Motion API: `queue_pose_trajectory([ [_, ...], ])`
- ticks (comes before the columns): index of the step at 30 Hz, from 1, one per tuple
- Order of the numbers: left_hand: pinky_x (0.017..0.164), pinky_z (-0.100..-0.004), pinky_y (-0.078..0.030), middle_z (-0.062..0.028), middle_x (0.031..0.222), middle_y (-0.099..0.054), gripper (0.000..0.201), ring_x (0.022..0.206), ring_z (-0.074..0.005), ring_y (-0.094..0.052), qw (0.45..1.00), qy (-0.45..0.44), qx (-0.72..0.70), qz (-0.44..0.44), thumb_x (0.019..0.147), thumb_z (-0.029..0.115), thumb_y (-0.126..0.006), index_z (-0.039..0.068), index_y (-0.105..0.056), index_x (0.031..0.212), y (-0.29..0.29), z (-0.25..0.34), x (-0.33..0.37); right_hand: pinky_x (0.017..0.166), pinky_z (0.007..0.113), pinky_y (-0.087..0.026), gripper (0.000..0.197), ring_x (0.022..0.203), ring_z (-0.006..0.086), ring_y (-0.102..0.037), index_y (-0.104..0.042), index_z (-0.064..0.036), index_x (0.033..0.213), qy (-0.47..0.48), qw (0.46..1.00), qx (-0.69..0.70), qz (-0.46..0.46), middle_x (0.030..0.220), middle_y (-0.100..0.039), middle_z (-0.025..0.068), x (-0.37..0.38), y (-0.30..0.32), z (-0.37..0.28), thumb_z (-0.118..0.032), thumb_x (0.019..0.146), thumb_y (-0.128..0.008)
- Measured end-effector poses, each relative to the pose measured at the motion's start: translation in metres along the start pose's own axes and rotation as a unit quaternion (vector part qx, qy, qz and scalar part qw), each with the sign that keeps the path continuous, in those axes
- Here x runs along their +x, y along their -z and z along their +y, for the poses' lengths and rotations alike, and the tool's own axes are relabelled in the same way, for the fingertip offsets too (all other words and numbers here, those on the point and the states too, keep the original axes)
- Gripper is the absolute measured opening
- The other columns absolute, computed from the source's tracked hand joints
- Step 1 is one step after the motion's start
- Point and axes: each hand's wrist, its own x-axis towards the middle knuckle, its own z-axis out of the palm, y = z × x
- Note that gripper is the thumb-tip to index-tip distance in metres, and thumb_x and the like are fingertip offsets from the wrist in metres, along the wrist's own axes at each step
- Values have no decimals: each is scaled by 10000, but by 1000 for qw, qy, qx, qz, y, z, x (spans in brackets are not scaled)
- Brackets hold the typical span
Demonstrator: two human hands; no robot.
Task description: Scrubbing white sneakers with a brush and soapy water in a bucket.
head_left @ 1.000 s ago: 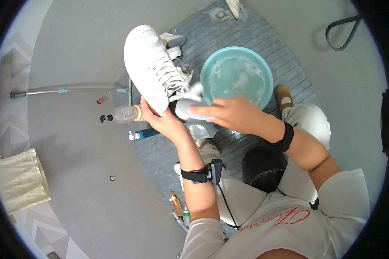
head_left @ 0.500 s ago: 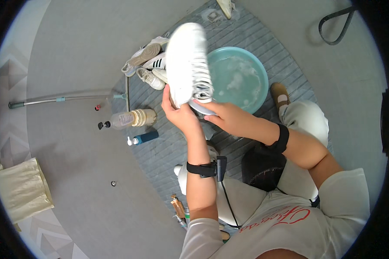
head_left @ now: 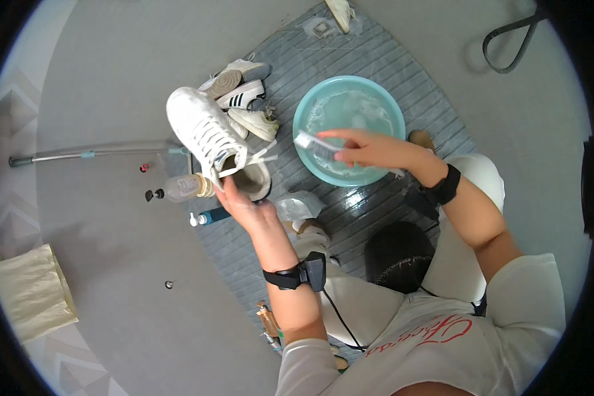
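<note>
My left hand (head_left: 247, 210) grips a white lace-up sneaker (head_left: 201, 125) by its heel, holding it up to the left with the toe pointing away and the laces hanging loose. Over the turquoise basin (head_left: 301, 155) of sudsy water is my right hand (head_left: 376, 150), its fingers closed around a pale scrub brush (head_left: 315, 145). The brush's bristles are hard to make out. A clear plastic bag or wrap (head_left: 299, 206) lies below the sneaker, near my left wrist.
Several other sneakers (head_left: 241, 96) lie at the mat's left edge. Nearby are a pump bottle (head_left: 179, 188), a blue bottle (head_left: 212, 216) and a long pole (head_left: 66, 155). A black stool (head_left: 397, 254) stands between my legs on the grey mat (head_left: 402, 66). Brown bottles (head_left: 268, 320) stand lower left.
The sneaker has swung left and lower in my left hand, turning its opening toward me. My right hand has left the shoe and moved right, over the basin, with the brush.
</note>
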Motion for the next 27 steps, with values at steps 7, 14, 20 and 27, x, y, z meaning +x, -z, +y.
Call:
queue_pose_trajectory([
  [7,889,-374,-503,-93,1195,-599,432,1069,-227,-592,999,8,-33,6,874,112,-600,64,-508,1293,3,5,15,787,448,-484,548,869,370,-629,-346,-169,1464,-4,928,-178,327,965,-647,212,80,13,230,-143,947,-524],
  [14,839,-394,-530,-59,1148,-634,368,1012,-216,-624,996,63,-16,59,907,244,-632,91,-556,1233,11,5,17,854,525,-462,580,1017,445,-572,-271,-169,1486,-128,872,-226,415,1190,-544,282,137,14,284,-120,940,-462],
  [20,898,-375,-501,-92,1232,-583,460,1086,-223,-590,996,58,-12,65,897,170,-607,56,-484,1325,15,14,25,867,532,-460,587,999,462,-571,-274,-193,1482,-159,860,-260,409,1209,-541,265,170,-11,302,-103,926,-442],
  [27,887,-355,-503,-94,1194,-599,411,1054,-213,-602,996,71,-34,50,913,166,-608,57,-508,1296,1,-1,27,763,420,-505,520,858,325,-622,-354,-171,1438,-88,935,-93,331,1134,-582,184,166,12,359,-149,937,-492],
])
